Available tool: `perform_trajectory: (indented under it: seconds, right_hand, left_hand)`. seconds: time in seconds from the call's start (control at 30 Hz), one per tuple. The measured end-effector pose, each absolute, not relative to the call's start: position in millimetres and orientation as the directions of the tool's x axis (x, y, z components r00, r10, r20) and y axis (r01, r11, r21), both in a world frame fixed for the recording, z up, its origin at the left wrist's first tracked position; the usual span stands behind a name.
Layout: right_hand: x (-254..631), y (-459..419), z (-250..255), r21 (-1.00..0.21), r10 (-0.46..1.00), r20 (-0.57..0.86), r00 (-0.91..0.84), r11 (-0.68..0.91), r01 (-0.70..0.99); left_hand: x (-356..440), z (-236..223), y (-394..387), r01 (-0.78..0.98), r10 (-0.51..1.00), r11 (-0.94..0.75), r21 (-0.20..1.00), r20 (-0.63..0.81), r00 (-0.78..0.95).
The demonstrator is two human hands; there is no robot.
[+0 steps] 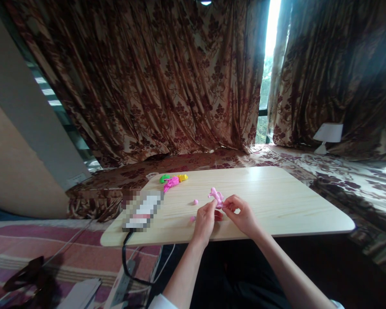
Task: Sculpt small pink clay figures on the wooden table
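Note:
Over the near half of the table, a small light-pink figure with a clay-like look is pinched by my left hand. Thumb and finger of my right hand close on the lower right end of the same figure; any tiny bit between those fingertips is too small to make out. A pink ball lies on the tabletop to the left of the figure. Beside my left hand is another small pink piece, partly covered. Something reddish shows below and between my hands, mostly hidden.
The pale wooden table has rounded corners. Pink, green and yellow plastic pieces lie at its back left. A blurred-out device with a black cable sits at the left edge. Beyond stands a white lamp near patterned curtains.

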State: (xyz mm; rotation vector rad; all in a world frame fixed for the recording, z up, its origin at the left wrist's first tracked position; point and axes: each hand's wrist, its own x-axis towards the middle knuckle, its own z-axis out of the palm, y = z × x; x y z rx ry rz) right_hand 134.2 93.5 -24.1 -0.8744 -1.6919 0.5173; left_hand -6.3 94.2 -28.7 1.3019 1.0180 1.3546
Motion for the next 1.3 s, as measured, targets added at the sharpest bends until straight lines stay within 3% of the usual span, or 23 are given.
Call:
perform_trajectory:
  seconds: [0.3,0.5,0.97,1.3]
  right_hand:
    - [134.1,89.9,-25.4,-0.595,0.707,0.689,-0.159,0.676,0.435]
    - [136.0,90.4,-25.4,-0.546,0.677,0.705,-0.213,0.709,0.446]
    - [137.2,89.6,-23.1,-0.559,0.694,0.705,-0.149,0.672,0.486]
    - [136.9,89.6,-22.1,-0.588,0.706,0.696,-0.130,0.664,0.461]
  left_hand:
    - [-8.0,-33.5,97.0,-0.024,0.970,-0.235,0.972,0.236,0.063]
    - [-9.0,-31.6,94.6,0.016,0.963,-0.254,0.967,0.252,0.095]
    - [-11.0,-34.0,99.7,-0.122,0.982,-0.160,0.980,0.170,0.081]
    - [-9.5,-30.9,98.8,0.060,0.957,-0.281,0.958,0.274,0.099]
